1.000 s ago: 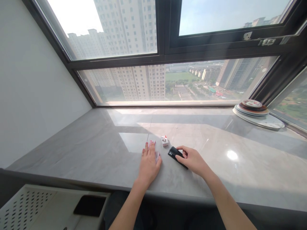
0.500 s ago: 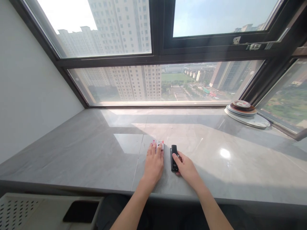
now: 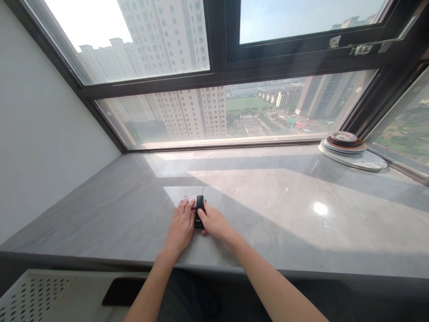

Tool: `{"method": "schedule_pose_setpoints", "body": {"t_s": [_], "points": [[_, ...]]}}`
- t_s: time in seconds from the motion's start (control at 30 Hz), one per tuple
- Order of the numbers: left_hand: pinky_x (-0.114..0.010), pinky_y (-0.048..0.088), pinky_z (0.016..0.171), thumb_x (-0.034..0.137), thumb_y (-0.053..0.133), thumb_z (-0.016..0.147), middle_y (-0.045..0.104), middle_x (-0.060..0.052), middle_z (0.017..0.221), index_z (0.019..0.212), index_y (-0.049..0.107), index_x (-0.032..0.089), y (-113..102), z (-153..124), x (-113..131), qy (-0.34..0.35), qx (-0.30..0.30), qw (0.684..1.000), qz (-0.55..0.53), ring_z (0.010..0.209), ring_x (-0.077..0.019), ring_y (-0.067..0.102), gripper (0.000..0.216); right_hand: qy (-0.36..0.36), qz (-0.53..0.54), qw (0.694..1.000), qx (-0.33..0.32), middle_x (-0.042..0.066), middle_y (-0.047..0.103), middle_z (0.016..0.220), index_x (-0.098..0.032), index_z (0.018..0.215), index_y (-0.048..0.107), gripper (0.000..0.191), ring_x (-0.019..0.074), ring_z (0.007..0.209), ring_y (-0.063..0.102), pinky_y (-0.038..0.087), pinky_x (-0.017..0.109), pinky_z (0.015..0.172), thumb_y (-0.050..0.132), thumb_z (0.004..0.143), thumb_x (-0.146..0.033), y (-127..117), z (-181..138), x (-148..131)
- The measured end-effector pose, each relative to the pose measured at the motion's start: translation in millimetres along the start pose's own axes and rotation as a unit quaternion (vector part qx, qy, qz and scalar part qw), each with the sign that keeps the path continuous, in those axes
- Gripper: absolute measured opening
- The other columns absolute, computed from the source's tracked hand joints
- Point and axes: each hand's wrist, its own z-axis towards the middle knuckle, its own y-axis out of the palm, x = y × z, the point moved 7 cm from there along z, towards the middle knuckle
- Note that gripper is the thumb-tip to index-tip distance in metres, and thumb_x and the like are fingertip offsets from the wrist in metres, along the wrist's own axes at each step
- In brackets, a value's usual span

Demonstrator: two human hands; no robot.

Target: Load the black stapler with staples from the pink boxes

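A black stapler (image 3: 199,203) rests on the grey counter, with my right hand (image 3: 214,221) closed around it and the thumb on top. Just to its left lies a small white-and-red card or packet (image 3: 192,197), partly covered. My left hand (image 3: 181,227) lies palm down over that card, fingers stretched out flat on it. The stapler sits right against the card's right side and my left fingers; whether the card's edge is inside its jaw I cannot tell.
A stack of plates or round mats (image 3: 348,150) stands at the counter's right back corner. Windows (image 3: 217,78) with dark frames rise behind the grey counter (image 3: 110,214). Below its front edge, a dark flat object (image 3: 122,291) lies on a white perforated surface (image 3: 83,293).
Both hands have moved left along the counter with the stapler and the card. The gap between stapler and card has closed. The camera view has tilted slightly.
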Motion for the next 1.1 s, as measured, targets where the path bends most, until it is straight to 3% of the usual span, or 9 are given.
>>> {"method": "schedule_pose_setpoints", "body": {"t_s": [0.17, 0.4, 0.5, 0.63, 0.77, 0.83, 0.93, 1.0, 1.1], "points": [[-0.05, 0.034, 0.122, 0.028, 0.028, 0.109, 0.043, -0.009, 0.16, 0.153, 0.042, 0.026, -2.6, 5.4, -31.7, -0.002, -0.001, 1.0, 0.006, 0.153, -0.0242, 0.032, 0.047, -0.004, 0.015, 1.0, 0.006, 0.003, 0.07, 0.096, -0.03, 0.138, 0.055, 0.044, 0.0115, 0.047, 0.06, 0.05, 0.024, 0.047, 0.05, 0.1, -0.053, 17.6, 20.9, 1.4], [-0.065, 0.02, 0.123, 0.032, 0.028, 0.11, 0.044, -0.006, 0.161, 0.153, 0.044, 0.034, -5.0, 4.3, -30.2, -0.073, -0.003, 0.997, 0.01, 0.152, -0.0267, 0.034, 0.046, -0.004, 0.063, 0.996, 0.059, 0.002, 0.065, 0.089, -0.027, 0.144, 0.048, 0.055, 0.0137, 0.051, 0.061, 0.051, 0.026, 0.046, 0.049, 0.099, -0.059, 16.2, 21.8, 9.7], [-0.067, 0.016, 0.123, 0.031, 0.028, 0.109, 0.047, -0.004, 0.159, 0.151, 0.047, 0.036, -12.4, 5.6, -29.6, -0.08, 0.008, 0.997, -0.001, 0.152, -0.0265, 0.035, 0.046, 0.012, 0.083, 0.991, 0.107, 0.005, 0.065, 0.095, -0.021, 0.152, 0.036, 0.06, 0.0162, 0.062, 0.064, 0.055, 0.029, 0.05, 0.035, 0.104, -0.057, -5.1, 12.0, 20.8], [-0.063, 0.014, 0.126, 0.03, 0.03, 0.108, 0.054, -0.003, 0.152, 0.143, 0.056, 0.032, -35.9, 3.5, -23.9, -0.084, 0.07, 0.994, -0.03, 0.149, -0.0255, 0.039, 0.043, -0.014, 0.027, 0.98, 0.199, 0.008, 0.066, 0.111, -0.02, 0.147, 0.044, 0.053, 0.0207, 0.097, 0.069, 0.06, 0.035, 0.081, 0.043, 0.101, -0.046, -73.5, -38.0, 38.4], [-0.053, 0.03, 0.124, 0.03, 0.032, 0.107, 0.064, -0.007, 0.138, 0.13, 0.064, 0.025, -59.4, -8.1, 18.3, -0.085, 0.165, 0.979, -0.082, 0.139, -0.0265, 0.05, 0.04, -0.06, -0.212, 0.949, 0.225, 0.009, 0.06, 0.143, -0.026, 0.154, 0.045, 0.055, 0.0258, 0.138, 0.051, 0.044, 0.046, 0.114, 0.042, 0.101, -0.041, -140.8, -103.8, 44.8], [-0.048, 0.042, 0.116, 0.031, 0.033, 0.106, 0.065, -0.006, 0.136, 0.135, 0.062, 0.028, -48.3, -8.7, 61.6, -0.038, 0.102, 0.987, -0.122, 0.133, -0.0262, 0.056, 0.04, -0.051, -0.341, 0.917, 0.202, 0.006, 0.051, 0.156, -0.028, 0.159, 0.039, 0.059, 0.0275, 0.154, 0.029, 0.029, 0.051, 0.124, 0.039, 0.102, -0.042, -155.6, -124.1, 48.6], [-0.046, 0.042, 0.117, 0.034, 0.039, 0.105, 0.055, -0.004, 0.15, 0.153, 0.046, 0.034, -10.9, -9.8, 128.1, 0.057, -0.046, 0.989, -0.131, 0.141, -0.0264, 0.05, 0.048, -0.024, -0.477, 0.862, 0.168, 0.0, 0.036, 0.167, -0.032, 0.163, 0.031, 0.06, 0.0289, 0.16, 0.011, 0.011, 0.06, 0.127, 0.033, 0.105, -0.045, -155.9, -135.3, 53.5], [-0.05, 0.035, 0.122, 0.04, 0.04, 0.105, 0.044, -0.003, 0.161, 0.159, 0.037, 0.034, 11.5, -11.1, 148.7, 0.064, -0.078, 0.989, -0.11, 0.15, -0.0283, 0.038, 0.054, -0.014, -0.529, 0.833, 0.162, 0.0, 0.026, 0.17, -0.034, 0.164, 0.027, 0.06, 0.0297, 0.16, 0.009, 0.006, 0.064, 0.126, 0.03, 0.106, -0.049, -149.2, -135.5, 53.6], [-0.06, 0.024, 0.125, 0.05, 0.041, 0.104, 0.03, -0.004, 0.169, 0.162, 0.03, 0.033, 37.1, -13.8, 151.5, 0.044, -0.091, 0.992, -0.079, 0.157, -0.0322, 0.023, 0.061, -0.013, -0.564, 0.81, 0.16, 0.0, 0.017, 0.172, -0.034, 0.165, 0.024, 0.063, 0.0314, 0.16, 0.006, 0.007, 0.064, 0.125, 0.03, 0.106, -0.054, -139.9, -133.7, 50.3]]}}
